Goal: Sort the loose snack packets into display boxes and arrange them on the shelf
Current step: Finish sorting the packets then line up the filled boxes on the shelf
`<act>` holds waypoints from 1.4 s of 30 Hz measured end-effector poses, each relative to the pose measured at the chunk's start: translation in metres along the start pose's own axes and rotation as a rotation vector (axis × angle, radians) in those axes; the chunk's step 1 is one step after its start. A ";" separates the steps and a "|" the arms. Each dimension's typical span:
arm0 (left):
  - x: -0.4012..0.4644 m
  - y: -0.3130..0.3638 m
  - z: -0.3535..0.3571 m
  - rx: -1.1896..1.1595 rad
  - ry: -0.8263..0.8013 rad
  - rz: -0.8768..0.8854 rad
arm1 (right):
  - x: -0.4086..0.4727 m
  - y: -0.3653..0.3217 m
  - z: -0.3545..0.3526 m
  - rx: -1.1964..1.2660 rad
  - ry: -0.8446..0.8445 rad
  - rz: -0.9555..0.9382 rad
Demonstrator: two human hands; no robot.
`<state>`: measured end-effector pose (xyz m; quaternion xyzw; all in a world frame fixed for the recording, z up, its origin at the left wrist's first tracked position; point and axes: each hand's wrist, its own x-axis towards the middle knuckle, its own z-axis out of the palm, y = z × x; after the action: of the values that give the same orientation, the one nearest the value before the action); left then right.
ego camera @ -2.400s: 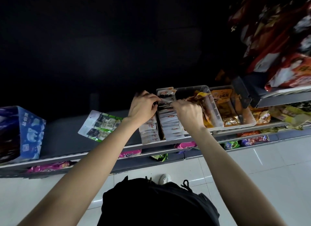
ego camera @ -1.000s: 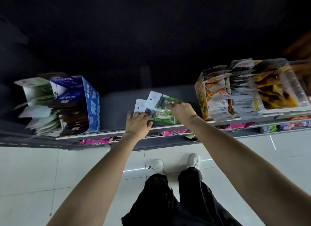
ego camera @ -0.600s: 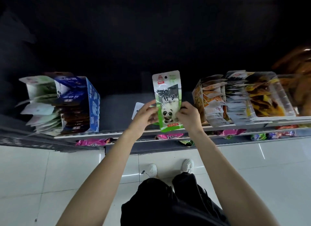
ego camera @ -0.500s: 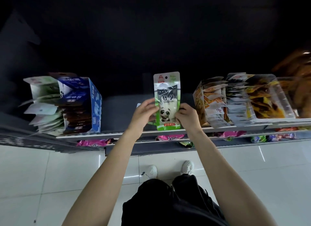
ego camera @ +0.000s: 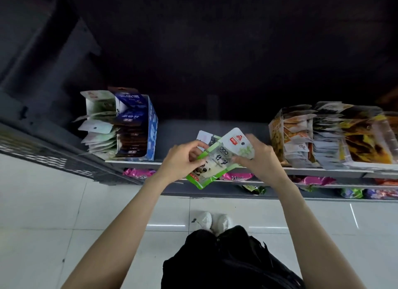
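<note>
We see a glossy plastic-film packet (ego camera: 219, 159), green-edged with a white top, catching light across its smooth face. The shelf (ego camera: 178, 133) looks like matt grey painted metal, its near edge paler. On the left stands a blue box (ego camera: 150, 129) of printed card with a slight sheen, beside white packets (ego camera: 99, 127) of a duller finish. On the right, clear plastic bins (ego camera: 385, 133) shine faintly. Shiny pink wrappers (ego camera: 137, 173) lie on the lower shelf. The floor tiles (ego camera: 53, 213) are white, smooth and highly reflective. The black clothing (ego camera: 226, 265) is matt cloth.
</note>
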<state>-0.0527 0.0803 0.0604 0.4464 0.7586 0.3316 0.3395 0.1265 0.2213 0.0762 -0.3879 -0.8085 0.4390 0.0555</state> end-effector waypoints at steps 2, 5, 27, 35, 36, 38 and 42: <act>-0.010 0.000 -0.003 0.021 0.005 0.009 | -0.005 -0.001 -0.002 0.086 -0.076 0.016; -0.027 0.002 -0.004 0.058 0.098 0.027 | -0.009 -0.006 0.000 0.136 -0.050 -0.079; -0.032 -0.123 -0.176 0.824 0.516 -0.082 | 0.088 -0.187 0.117 0.436 0.320 -0.403; -0.028 -0.143 -0.185 0.910 0.404 0.065 | 0.145 -0.223 0.198 -0.384 0.272 -0.754; -0.028 -0.142 -0.185 0.913 0.388 0.089 | 0.147 -0.230 0.205 -0.522 0.212 -0.736; -0.030 -0.140 -0.186 0.930 0.374 0.127 | 0.149 -0.245 0.219 -0.765 0.064 -0.622; -0.034 -0.138 -0.189 0.967 0.407 0.179 | 0.150 -0.258 0.239 -0.960 -0.008 -0.476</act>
<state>-0.2557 -0.0408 0.0598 0.5415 0.8344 0.0516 -0.0889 -0.2297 0.0819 0.0876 -0.1738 -0.9842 -0.0035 -0.0333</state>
